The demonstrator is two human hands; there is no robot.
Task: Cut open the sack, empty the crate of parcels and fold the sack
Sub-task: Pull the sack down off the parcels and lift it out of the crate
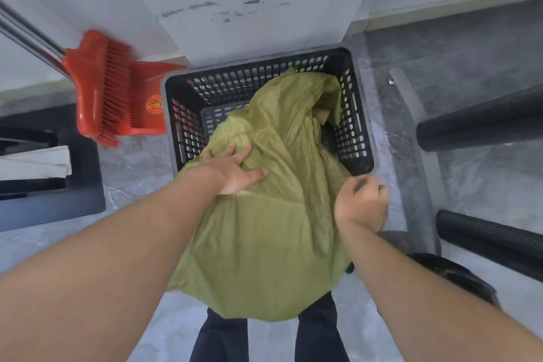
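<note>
Two bare hands work a crumpled green sack [264,214] that drapes from the black slotted crate [357,132] down toward the person's legs. The left hand [235,169] lies flat on it with fingers spread, gripping nothing, while the right hand [361,203] is closed, pinching the sack's right edge.

A red broom [97,88] leans left of the crate.

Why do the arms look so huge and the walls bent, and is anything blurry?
Head view: the wide-angle lens stretches the edges, enlarging the forearms and bending the walls; the right hand and red broom look motion-smeared; the green sack stays fairly sharp under soft, even light.
</note>
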